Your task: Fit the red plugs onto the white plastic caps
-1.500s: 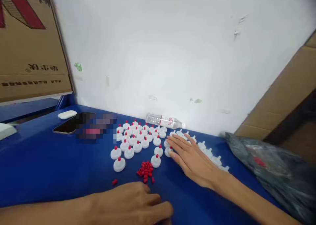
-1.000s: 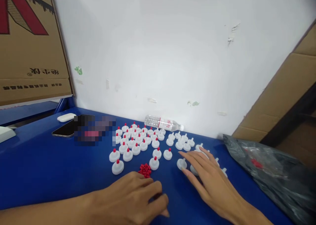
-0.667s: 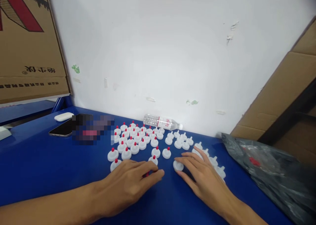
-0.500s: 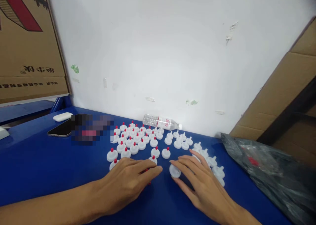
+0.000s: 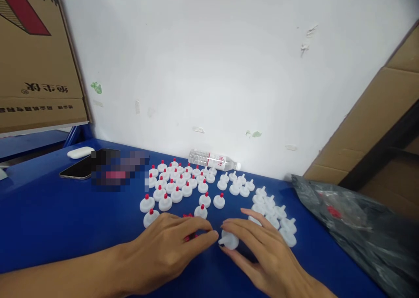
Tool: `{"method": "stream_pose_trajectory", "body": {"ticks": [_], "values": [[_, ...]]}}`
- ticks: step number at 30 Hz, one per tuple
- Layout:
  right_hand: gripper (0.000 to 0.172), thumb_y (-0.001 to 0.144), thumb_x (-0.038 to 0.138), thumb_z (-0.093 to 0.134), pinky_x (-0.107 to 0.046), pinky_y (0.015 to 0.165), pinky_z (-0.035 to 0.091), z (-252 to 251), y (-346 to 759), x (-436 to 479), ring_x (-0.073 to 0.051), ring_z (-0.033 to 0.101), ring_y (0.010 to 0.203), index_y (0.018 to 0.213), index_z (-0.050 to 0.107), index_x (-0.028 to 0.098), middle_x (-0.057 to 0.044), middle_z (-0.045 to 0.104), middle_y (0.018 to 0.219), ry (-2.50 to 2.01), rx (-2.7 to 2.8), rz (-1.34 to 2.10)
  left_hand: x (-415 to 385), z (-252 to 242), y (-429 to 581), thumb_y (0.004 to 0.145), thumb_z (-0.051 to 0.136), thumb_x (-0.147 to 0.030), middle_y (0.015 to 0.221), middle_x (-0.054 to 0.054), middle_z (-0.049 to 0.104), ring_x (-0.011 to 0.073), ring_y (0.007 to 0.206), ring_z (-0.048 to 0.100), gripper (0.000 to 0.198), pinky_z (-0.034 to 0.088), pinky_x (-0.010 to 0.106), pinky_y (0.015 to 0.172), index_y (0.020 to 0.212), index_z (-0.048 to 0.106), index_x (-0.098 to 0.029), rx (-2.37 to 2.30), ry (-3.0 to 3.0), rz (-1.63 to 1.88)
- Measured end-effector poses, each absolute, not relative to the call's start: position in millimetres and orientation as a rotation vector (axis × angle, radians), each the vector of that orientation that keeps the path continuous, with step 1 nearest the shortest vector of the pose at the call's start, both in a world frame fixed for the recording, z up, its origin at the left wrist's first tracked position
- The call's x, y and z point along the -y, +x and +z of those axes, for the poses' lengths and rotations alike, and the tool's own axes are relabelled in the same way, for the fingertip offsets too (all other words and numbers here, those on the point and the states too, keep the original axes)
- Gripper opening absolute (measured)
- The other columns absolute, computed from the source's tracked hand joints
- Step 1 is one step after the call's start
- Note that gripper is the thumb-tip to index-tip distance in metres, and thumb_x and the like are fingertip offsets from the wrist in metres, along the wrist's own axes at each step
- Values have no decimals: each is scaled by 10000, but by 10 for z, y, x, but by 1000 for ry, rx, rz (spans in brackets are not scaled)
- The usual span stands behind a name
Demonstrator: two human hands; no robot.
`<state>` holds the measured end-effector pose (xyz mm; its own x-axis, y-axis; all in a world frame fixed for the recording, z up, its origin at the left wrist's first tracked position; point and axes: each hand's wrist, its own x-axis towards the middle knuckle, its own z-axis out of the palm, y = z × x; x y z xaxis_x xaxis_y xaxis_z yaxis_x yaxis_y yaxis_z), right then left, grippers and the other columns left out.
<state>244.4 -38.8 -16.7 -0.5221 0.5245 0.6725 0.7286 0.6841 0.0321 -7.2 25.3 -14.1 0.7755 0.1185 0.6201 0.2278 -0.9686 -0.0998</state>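
My right hand [image 5: 266,250] grips a white spouted bottle cap [image 5: 230,241] between thumb and fingers, its bare spout pointing left. My left hand [image 5: 175,245] is just left of that spout, thumb and index finger pinched together. Whatever sits between those fingertips is hidden. Small red tips [image 5: 187,238] show partly behind the left hand. Beyond it stand several white caps with red tips [image 5: 176,196] on the blue table [image 5: 108,219]. White caps with bare spouts [image 5: 280,212] are grouped beyond and to the right of my right hand.
A clear plastic bottle [image 5: 214,160] lies along the wall. At the left are a phone [image 5: 78,167] and a white rounded case [image 5: 80,152]. A dark plastic bag [image 5: 353,228] covers the right edge. Cardboard [image 5: 363,114] leans behind it; a printed box [image 5: 39,71] stands left.
My right hand has turned the white cap so that its spout now points left toward my left hand. The left fingertips have moved slightly right and down.
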Motion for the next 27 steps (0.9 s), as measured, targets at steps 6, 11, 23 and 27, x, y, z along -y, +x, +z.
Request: {"method": "stream_pose_trajectory", "body": {"ticks": [6, 11, 23, 27], "values": [[283, 933, 262, 682, -345, 1048, 497, -170, 2427, 429, -151, 736, 889, 1189, 654, 146, -55, 767, 1004, -876, 2211, -418, -182, -74, -84, 1071, 272, -115, 1067, 55, 726, 151, 767, 712, 360, 495, 264, 574, 1269, 568, -170, 244, -2799, -923], [300, 945, 307, 668, -344, 995, 524, -124, 2420, 450, -155, 731, 834, 1195, 666, 142, -61, 763, 947, -862, 2190, -447, -190, -53, -77, 1081, 264, -142, 1039, 48, 730, 154, 729, 708, 348, 494, 271, 557, 1255, 565, -175, 227, -2798, -902], [367, 969, 362, 632, -323, 916, 580, -64, 2344, 530, -174, 737, 852, 1263, 644, 144, -55, 772, 947, -875, 2248, -459, -96, -125, 40, 1086, 349, -208, 810, 11, 667, 168, 644, 637, 221, 425, 295, 518, 1017, 554, -164, 307, -2776, -920], [391, 994, 364, 585, -328, 906, 592, -22, 2310, 565, -192, 745, 880, 1329, 614, 166, -64, 779, 960, -894, 2280, -452, -74, -188, 46, 1073, 321, -159, 773, 1, 622, 150, 562, 543, 235, 354, 294, 493, 936, 509, -190, 393, -2903, -931]]}}
